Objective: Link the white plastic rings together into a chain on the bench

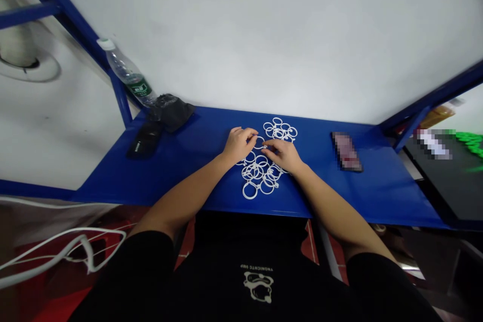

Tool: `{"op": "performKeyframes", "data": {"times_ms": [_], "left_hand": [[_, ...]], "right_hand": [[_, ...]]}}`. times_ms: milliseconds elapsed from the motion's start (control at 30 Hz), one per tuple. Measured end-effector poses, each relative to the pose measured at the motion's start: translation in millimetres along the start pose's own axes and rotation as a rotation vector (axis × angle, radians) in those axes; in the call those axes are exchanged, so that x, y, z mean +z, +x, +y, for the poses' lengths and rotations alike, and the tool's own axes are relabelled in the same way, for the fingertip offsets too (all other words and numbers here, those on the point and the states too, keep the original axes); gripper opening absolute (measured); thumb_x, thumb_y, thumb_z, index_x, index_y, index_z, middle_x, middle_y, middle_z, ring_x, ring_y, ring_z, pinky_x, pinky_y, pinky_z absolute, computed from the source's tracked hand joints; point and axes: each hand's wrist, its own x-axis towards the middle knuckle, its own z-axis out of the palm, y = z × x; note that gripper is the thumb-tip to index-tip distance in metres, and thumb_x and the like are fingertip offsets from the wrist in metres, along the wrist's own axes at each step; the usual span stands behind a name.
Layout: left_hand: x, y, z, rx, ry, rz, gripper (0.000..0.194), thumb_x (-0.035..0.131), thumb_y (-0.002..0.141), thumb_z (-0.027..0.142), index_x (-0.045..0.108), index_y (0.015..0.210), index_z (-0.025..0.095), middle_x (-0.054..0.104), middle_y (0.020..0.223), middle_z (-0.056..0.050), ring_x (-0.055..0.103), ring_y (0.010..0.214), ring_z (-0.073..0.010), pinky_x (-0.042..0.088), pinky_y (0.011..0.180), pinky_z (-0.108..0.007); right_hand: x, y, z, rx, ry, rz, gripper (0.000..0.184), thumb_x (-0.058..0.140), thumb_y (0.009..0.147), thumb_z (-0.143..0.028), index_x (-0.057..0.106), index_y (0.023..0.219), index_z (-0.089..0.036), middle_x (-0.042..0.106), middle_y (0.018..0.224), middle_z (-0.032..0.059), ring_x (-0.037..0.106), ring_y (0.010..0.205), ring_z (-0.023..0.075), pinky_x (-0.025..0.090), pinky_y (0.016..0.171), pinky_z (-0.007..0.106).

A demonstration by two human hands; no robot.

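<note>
Between my two hands is a white ring (pixel 258 142), like a curtain ring with a small eyelet. My left hand (pixel 240 143) pinches its left side, thumb and forefinger closed together. On the ring's right side, at the eyelet, the fingers of my right hand (pixel 284 154) are closed. Just below my hands a pile of white rings (pixel 260 173) lies overlapping on the blue table (pixel 196 156). Beyond my right hand lies a second, smaller group of white rings (pixel 279 131). Part of the near pile is hidden by my right hand.
At the back left a plastic bottle (pixel 130 75) leans by a black bag (pixel 171 110), with a dark flat box (pixel 143 140) in front. A phone (pixel 346 152) lies to the right. Blue frame posts (pixel 119 98) rise at the table's ends, and a white wall stands behind.
</note>
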Motion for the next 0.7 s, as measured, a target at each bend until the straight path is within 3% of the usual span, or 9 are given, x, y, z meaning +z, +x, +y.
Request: {"op": "performKeyframes", "data": {"times_ms": [100, 200, 367, 433, 500, 567, 700], "left_hand": [[-7.8, 2, 2, -0.004, 0.068, -0.005, 0.019, 0.059, 0.106, 0.033, 0.076, 0.106, 0.026, 0.08, 0.099, -0.003, 0.071, 0.108, -0.0242, 0.025, 0.132, -0.056], [-30.0, 9, -13, -0.119, 0.162, 0.062, 0.026, 0.062, 0.103, 0.046, 0.076, 0.115, 0.027, 0.074, 0.129, -0.009, 0.054, 0.14, -0.0352, 0.003, 0.134, -0.069], [-84.2, 17, -80, -0.603, 0.334, 0.358, 0.044, 0.067, 0.096, 0.05, 0.067, 0.13, 0.023, 0.044, 0.166, -0.019, 0.02, 0.16, -0.0484, -0.002, 0.123, -0.086], [-98.3, 15, -107, -0.784, 0.345, 0.435, 0.052, 0.069, 0.093, 0.054, 0.065, 0.132, 0.021, 0.034, 0.17, -0.023, 0.017, 0.161, -0.0512, -0.001, 0.119, -0.09], [-104.3, 13, -126, -0.931, 0.296, 0.408, 0.057, 0.071, 0.09, 0.057, 0.064, 0.132, 0.02, 0.033, 0.17, -0.027, 0.021, 0.159, -0.052, 0.003, 0.118, -0.091], [-104.0, 12, -135, -0.959, 0.284, 0.372, 0.056, 0.071, 0.089, 0.059, 0.065, 0.129, 0.021, 0.037, 0.167, -0.027, 0.025, 0.158, -0.0517, 0.003, 0.118, -0.091], [-94.6, 14, -126, -0.803, 0.351, 0.405, 0.048, 0.068, 0.092, 0.057, 0.067, 0.124, 0.021, 0.044, 0.164, -0.023, 0.026, 0.159, -0.0483, 0.0, 0.125, -0.083]], "right_hand": [[1, 0, 2, -0.004, -0.011, 0.012, 0.029, 0.059, 0.107, -0.041, 0.08, 0.117, -0.024, 0.085, 0.105, 0.0075, 0.078, 0.082, 0.0213, 0.063, 0.08, 0.036], [-3, 0, 7, 0.048, -0.027, 0.072, 0.025, 0.06, 0.105, -0.036, 0.082, 0.113, -0.026, 0.085, 0.105, 0.0065, 0.08, 0.09, 0.0238, 0.065, 0.083, 0.038], [-14, 2, 17, 0.135, 0.029, 0.152, 0.021, 0.064, 0.101, -0.033, 0.082, 0.105, -0.025, 0.085, 0.094, 0.0048, 0.081, 0.084, 0.0239, 0.065, 0.078, 0.037], [-15, 3, 21, 0.152, 0.052, 0.175, 0.02, 0.064, 0.101, -0.034, 0.082, 0.103, -0.025, 0.084, 0.09, 0.0043, 0.081, 0.082, 0.0237, 0.064, 0.076, 0.036], [-13, 2, 25, 0.165, 0.066, 0.202, 0.02, 0.064, 0.101, -0.035, 0.082, 0.103, -0.025, 0.084, 0.088, 0.0041, 0.08, 0.08, 0.0237, 0.064, 0.076, 0.037], [-10, 2, 29, 0.172, 0.07, 0.234, 0.021, 0.064, 0.101, -0.037, 0.081, 0.104, -0.025, 0.084, 0.09, 0.0048, 0.08, 0.08, 0.0239, 0.065, 0.077, 0.038], [-4, 2, 36, 0.164, 0.05, 0.261, 0.022, 0.064, 0.1, -0.039, 0.081, 0.105, -0.025, 0.085, 0.101, 0.007, 0.08, 0.086, 0.0244, 0.065, 0.079, 0.039]]}}
